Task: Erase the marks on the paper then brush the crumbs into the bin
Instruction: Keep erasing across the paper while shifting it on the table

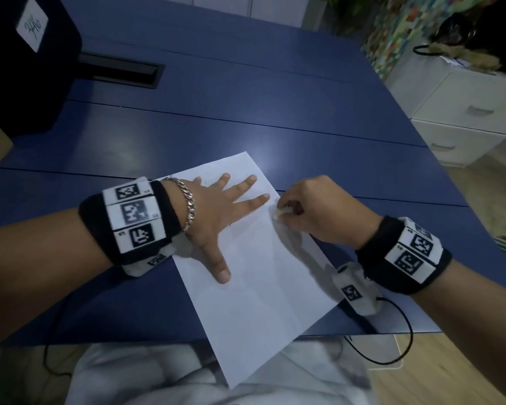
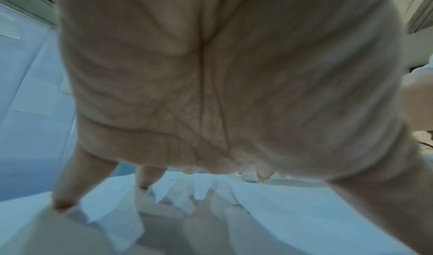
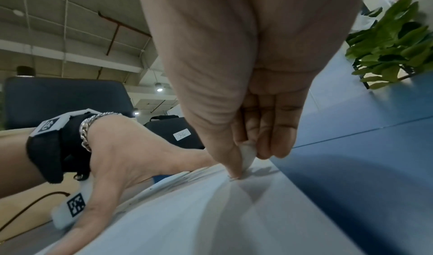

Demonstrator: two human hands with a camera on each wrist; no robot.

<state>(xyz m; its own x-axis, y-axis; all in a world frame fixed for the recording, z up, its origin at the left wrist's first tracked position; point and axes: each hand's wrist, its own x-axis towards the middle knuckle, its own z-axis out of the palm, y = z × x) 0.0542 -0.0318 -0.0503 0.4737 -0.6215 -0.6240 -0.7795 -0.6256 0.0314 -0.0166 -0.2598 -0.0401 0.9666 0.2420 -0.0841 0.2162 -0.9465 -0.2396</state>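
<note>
An office: blue desk [image 1: 246, 112], white drawer cabinet [image 1: 462, 112].

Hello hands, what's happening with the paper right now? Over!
Left hand flat, fingers spread, pressing the paper down. Right hand pinching the white eraser against the paper's right edge. Bin not in view. Nothing in the way.

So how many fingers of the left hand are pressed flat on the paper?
5. The left hand lies spread on the paper: four fingers point toward its far edge, the thumb toward the near side. The right hand pinches an eraser.
</note>
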